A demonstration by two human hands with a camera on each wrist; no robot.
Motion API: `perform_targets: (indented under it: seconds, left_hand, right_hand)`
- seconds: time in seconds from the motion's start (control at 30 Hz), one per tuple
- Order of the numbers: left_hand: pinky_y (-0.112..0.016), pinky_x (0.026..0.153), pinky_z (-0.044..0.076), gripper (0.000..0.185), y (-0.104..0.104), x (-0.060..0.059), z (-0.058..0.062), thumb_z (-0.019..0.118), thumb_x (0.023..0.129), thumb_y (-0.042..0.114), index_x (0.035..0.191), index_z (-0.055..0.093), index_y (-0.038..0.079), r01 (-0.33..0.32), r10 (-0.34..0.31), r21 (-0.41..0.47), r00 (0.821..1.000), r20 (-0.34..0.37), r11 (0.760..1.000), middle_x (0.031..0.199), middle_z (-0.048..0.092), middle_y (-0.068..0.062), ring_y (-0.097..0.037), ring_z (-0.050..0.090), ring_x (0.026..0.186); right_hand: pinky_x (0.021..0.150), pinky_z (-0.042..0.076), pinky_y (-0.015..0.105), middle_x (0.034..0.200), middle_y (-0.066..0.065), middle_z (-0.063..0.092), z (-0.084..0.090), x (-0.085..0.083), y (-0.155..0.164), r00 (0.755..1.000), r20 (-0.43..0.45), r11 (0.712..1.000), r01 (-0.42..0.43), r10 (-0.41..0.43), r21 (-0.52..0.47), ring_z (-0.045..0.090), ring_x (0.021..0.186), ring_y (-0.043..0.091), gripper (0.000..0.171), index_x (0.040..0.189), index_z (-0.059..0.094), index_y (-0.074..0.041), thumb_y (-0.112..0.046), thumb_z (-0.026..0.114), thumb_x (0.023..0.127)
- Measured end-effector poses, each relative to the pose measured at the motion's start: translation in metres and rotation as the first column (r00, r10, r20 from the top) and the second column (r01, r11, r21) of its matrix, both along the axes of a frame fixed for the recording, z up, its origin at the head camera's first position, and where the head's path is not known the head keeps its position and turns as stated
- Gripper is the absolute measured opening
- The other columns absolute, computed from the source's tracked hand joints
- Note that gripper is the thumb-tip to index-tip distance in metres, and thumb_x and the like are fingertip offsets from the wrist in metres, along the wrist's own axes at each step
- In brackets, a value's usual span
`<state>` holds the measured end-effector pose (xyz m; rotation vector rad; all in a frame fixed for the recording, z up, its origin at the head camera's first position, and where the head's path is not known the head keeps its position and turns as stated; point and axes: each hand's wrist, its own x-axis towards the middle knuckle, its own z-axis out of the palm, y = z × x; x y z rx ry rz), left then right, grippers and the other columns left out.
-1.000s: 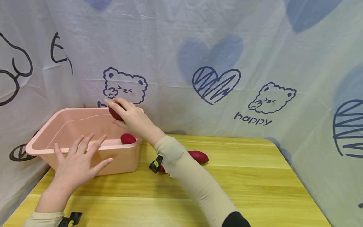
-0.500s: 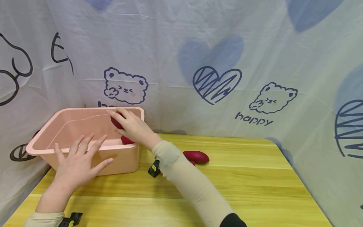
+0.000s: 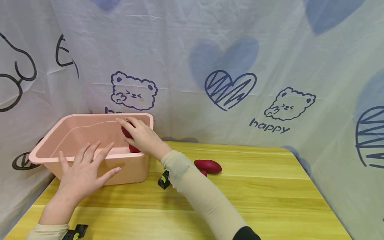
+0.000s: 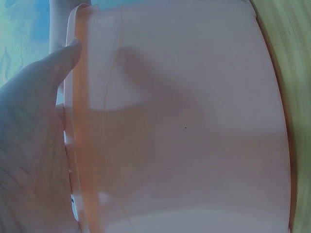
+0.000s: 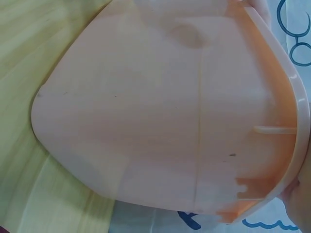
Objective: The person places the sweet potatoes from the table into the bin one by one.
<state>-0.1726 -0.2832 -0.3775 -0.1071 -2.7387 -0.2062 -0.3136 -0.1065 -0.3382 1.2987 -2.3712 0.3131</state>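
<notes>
Sweet potato, dark red and rounded [image 3: 126,131], is what my right hand [image 3: 143,136] grips, fingers curled over it, just inside the right end of the bin, below the rim.

Going from the biggest thing down, I see the pale printed cloth backdrop with bears and hearts [image 3: 240,66] hanging behind and to both sides. Below it lies the yellow wooden counter [image 3: 264,193]. At the counter's left back corner stands the pink rectangular plastic bin [image 3: 81,133]; in the left wrist view its outer wall [image 4: 184,121] fills the picture, and in the right wrist view its side and rim [image 5: 160,111] do the same.

My left hand [image 3: 82,171] has its fingers spread and straight, laid flat against the bin's front wall near the rim, holding nothing. A second red sweet potato [image 3: 134,148] lies in the bin, partly hidden under my right hand. A third, longer one [image 3: 208,165] lies on the counter, just right of my beige sleeve [image 3: 198,193] and well apart from the bin.
</notes>
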Motion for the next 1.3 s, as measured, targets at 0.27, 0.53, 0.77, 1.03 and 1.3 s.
perform_targets:
  seconds: [0.27, 0.53, 0.77, 1.03, 1.3]
  left_hand:
    - [-0.074, 0.102, -0.025, 0.081, 0.000, 0.000, 0.000, 0.057, 0.084, 0.069, 0.153, 0.025, 0.040, 0.001, -0.001, 0.000, 1.000, -0.002, 1.000, 0.154, 0.034, -0.019, -0.042, 0.021, 0.142]
    - [-0.077, 0.103, -0.021, 0.083, -0.001, -0.001, 0.000, 0.054, 0.083, 0.072, 0.152, 0.031, 0.031, 0.002, -0.002, -0.026, 1.000, -0.004, 1.000, 0.153, 0.034, -0.019, -0.042, 0.022, 0.140]
    - [-0.079, 0.102, -0.019, 0.083, -0.001, -0.001, 0.000, 0.054, 0.083, 0.072, 0.153, 0.025, 0.038, 0.001, -0.002, -0.022, 1.000, -0.006, 1.000, 0.153, 0.033, -0.020, -0.043, 0.023, 0.139]
    - [-0.079, 0.102, -0.019, 0.083, -0.001, -0.001, 0.001, 0.053, 0.083, 0.073, 0.153, 0.024, 0.038, -0.002, 0.002, -0.017, 1.000, 0.004, 1.000, 0.153, 0.034, -0.021, -0.045, 0.023, 0.138]
    - [-0.077, 0.102, -0.021, 0.083, 0.000, -0.001, 0.000, 0.056, 0.083, 0.070, 0.153, 0.024, 0.038, -0.006, 0.006, -0.018, 1.000, 0.008, 1.000, 0.153, 0.033, -0.021, -0.045, 0.024, 0.139]
  right_hand:
    - [0.113, 0.041, 0.031, 0.150, 0.007, 0.043, 0.000, 0.001, 0.001, 0.999, -0.012, 0.999, 0.052, -0.052, 0.014, 0.051, 0.132, 0.021, 0.067, 0.154, 0.028, -0.020, -0.034, 0.060, 0.097]
    - [0.113, 0.041, 0.033, 0.149, 0.006, 0.045, 0.001, 0.003, 0.001, 0.997, -0.021, 0.997, 0.074, -0.074, 0.012, 0.050, 0.133, 0.021, 0.066, 0.153, 0.031, -0.019, -0.036, 0.059, 0.097]
    - [0.111, 0.043, 0.032, 0.147, 0.006, 0.048, 0.000, 0.003, 0.002, 0.993, -0.080, 0.996, 0.088, -0.086, 0.013, 0.053, 0.131, 0.021, 0.064, 0.152, 0.034, -0.018, -0.039, 0.059, 0.096]
    - [0.110, 0.044, 0.032, 0.144, 0.007, 0.051, -0.002, 0.003, 0.008, 0.987, -0.143, 0.997, 0.077, -0.078, -0.011, 0.054, 0.129, 0.021, 0.061, 0.149, 0.039, -0.017, -0.040, 0.059, 0.096]
    - [0.100, 0.052, 0.033, 0.142, 0.008, 0.053, -0.003, 0.003, 0.021, 0.983, -0.174, 0.997, 0.055, -0.062, -0.046, 0.056, 0.126, 0.021, 0.058, 0.146, 0.044, -0.015, -0.039, 0.060, 0.096]
